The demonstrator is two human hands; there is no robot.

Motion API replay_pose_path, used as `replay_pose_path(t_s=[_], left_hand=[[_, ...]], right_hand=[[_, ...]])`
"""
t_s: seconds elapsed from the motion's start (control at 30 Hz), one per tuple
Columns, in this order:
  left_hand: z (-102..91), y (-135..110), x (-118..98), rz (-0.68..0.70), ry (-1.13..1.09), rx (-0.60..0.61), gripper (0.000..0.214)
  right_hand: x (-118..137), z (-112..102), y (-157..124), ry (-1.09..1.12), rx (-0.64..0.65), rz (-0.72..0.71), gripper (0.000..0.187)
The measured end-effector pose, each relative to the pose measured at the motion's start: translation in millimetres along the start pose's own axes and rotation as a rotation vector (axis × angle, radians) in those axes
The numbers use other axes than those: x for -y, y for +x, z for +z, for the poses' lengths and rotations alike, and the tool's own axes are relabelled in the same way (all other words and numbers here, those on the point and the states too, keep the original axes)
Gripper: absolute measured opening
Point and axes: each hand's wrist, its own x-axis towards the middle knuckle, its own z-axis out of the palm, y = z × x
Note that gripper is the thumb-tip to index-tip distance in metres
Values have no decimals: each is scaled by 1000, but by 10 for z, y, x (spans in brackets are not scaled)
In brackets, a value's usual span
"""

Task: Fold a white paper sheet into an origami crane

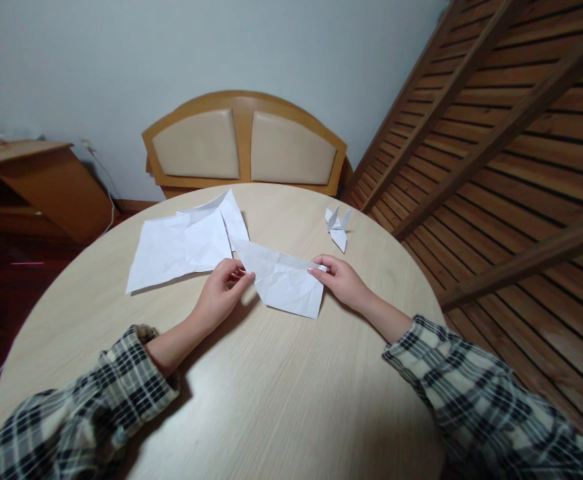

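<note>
Between my two hands is a creased piece of white paper (289, 283), held just over the table, with one corner pointing to the upper left. My left hand (224, 290) pinches its left edge between thumb and fingers. At the paper's right edge, my right hand (339, 279) pinches the upper corner, its thumb on top. Several wrinkled white sheets (181, 247) lie overlapping just beyond my left hand. A folded white paper crane (338, 227) rests on the table beyond my right hand.
The round, pale wooden table (271, 400) carries all the paper. Behind it stands a wooden headboard (244, 143) with cream panels against the wall. A slatted wooden partition (511, 153) slopes along the right. A brown desk (36, 187) and a white cable (109, 193) are at the left.
</note>
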Motion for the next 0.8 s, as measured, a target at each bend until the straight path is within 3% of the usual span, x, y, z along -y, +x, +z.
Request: replay_pose_path(t_s=[0.07,0.17,0.3,0.43,0.57,0.8], left_hand=[[4,9,54,0,-18,-77,33],[-13,7,65,120,105,-182,61],[-61,-33,-79,300,296,-210,76],[-52,-101,-228,422,367,4,52],[-1,-144,-245,498,364,220,37],[18,-146,-229,452,418,352,15]], right_hand=[[-13,-29,5,-12,15,11,29],[-25,-60,8,-64,40,17,29],[-19,-74,6,-136,66,3,28],[-3,-72,3,-204,103,-12,27],[-7,-69,5,-248,123,-21,28],[-5,-83,2,-269,136,-30,26]])
